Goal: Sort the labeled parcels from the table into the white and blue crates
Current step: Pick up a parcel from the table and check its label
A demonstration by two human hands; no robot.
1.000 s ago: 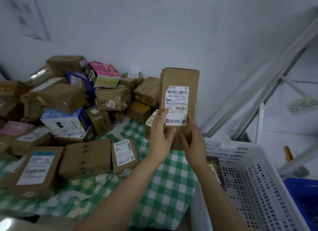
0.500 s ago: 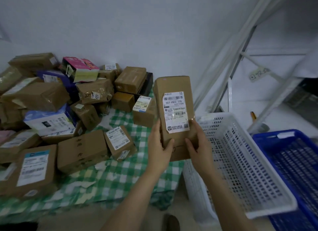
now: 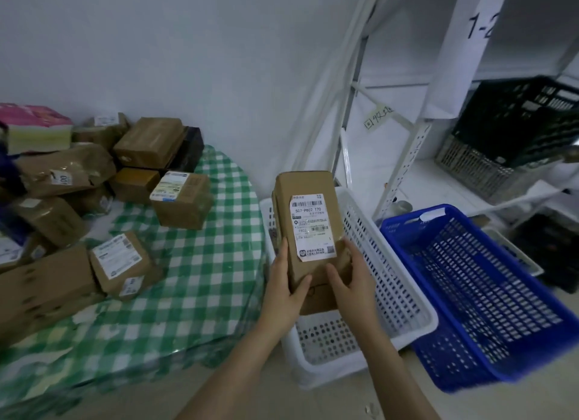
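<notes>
Both my hands hold a tall brown cardboard parcel [image 3: 305, 194] upright, its white shipping label facing me. My left hand [image 3: 283, 291] grips its lower left side and my right hand [image 3: 352, 281] grips its lower right side. The parcel hangs above the left part of the white crate [image 3: 404, 297], which stands on the floor beside the table. A blue crate [image 3: 488, 294] stands right of the white one and looks empty. Several more labeled brown parcels [image 3: 120, 263] lie on the green checked table [image 3: 203, 281] at left.
A white metal shelf rack [image 3: 404, 156] rises behind the crates, with a dark crate [image 3: 517, 122] and a grey crate [image 3: 470, 166] on its shelf. A white wall runs behind the table. A pink box [image 3: 34, 125] sits in the parcel pile.
My hands have carried the parcel rightward off the table to above the white crate. The view has swung right, bringing the blue crate and the shelf into sight.
</notes>
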